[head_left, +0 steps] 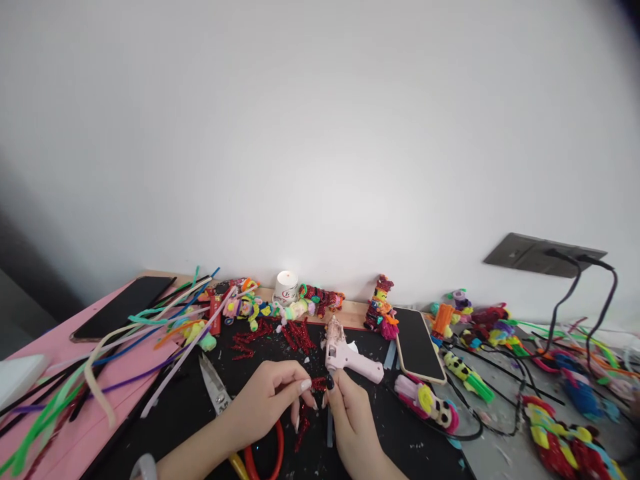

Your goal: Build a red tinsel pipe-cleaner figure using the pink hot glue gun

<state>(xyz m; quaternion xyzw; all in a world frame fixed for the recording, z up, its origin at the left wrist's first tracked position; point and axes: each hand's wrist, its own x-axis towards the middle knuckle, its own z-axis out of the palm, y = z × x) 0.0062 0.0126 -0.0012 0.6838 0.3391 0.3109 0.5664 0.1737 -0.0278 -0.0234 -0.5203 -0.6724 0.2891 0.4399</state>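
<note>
Fingertips of my left hand and my right hand pinch a short piece of red tinsel pipe cleaner between them, over a black mat. My fingers partly cover it. Another red tinsel strand shows just below my left fingers. Right behind my hands lies a pale pink glue gun, its nozzle toward the wall. Scissors with red and yellow handles rest partly under my left wrist. Folded red tinsel pieces lie farther back on the mat.
Loose coloured pipe cleaners spread over the pink board at left, near a dark phone. A paper cup stands by the wall. At right are another phone, several pipe-cleaner dolls and black cords from a wall socket.
</note>
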